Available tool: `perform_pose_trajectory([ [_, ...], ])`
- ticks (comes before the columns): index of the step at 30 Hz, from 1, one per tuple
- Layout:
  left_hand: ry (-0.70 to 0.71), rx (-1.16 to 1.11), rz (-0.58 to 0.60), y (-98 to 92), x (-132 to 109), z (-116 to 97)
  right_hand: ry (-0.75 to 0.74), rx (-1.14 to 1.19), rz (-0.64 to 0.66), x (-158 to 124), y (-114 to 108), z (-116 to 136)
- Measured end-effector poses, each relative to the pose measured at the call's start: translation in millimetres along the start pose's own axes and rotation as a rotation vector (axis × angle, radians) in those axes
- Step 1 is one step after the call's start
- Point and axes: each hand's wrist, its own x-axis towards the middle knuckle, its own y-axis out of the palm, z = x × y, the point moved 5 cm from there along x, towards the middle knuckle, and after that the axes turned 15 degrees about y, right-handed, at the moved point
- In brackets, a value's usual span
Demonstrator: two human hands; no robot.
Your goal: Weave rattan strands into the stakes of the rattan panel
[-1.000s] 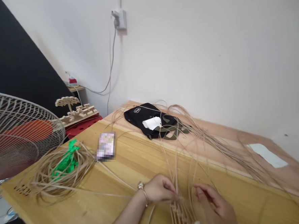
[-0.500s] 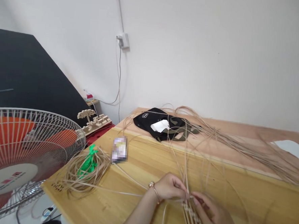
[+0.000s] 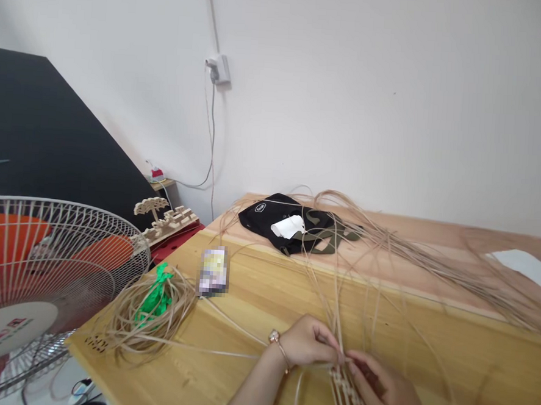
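Note:
My left hand (image 3: 306,343) is closed, its fingers pinching thin rattan strands at the top edge of a small woven strip (image 3: 348,396) near the bottom of the view. My right hand (image 3: 385,393) rests on the strip from the right, fingers curled and pinched on the same strands, fingertips almost meeting the left hand's. Long loose rattan strands (image 3: 363,263) fan out from the weave across the wooden table (image 3: 255,299) toward the far right.
A coil of rattan tied with green ribbon (image 3: 149,308) lies at the table's left corner, a small blurred card (image 3: 213,271) beside it. A black bag (image 3: 292,223) sits at the back. A standing fan (image 3: 41,268) is off the left edge, a wall socket (image 3: 218,69) above.
The view swung left and up, bringing more of the fan in. My right hand moved in toward my left until their fingertips nearly met at the weave's top; both hands kept pinching strands.

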Motion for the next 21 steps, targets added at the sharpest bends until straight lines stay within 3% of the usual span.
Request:
perform_pose_trajectory([
  [21,-0.020,0.027,0.004,1.7,-1.0,1.8,-0.001,0.025,0.010,0.3,1.9,-1.5],
])
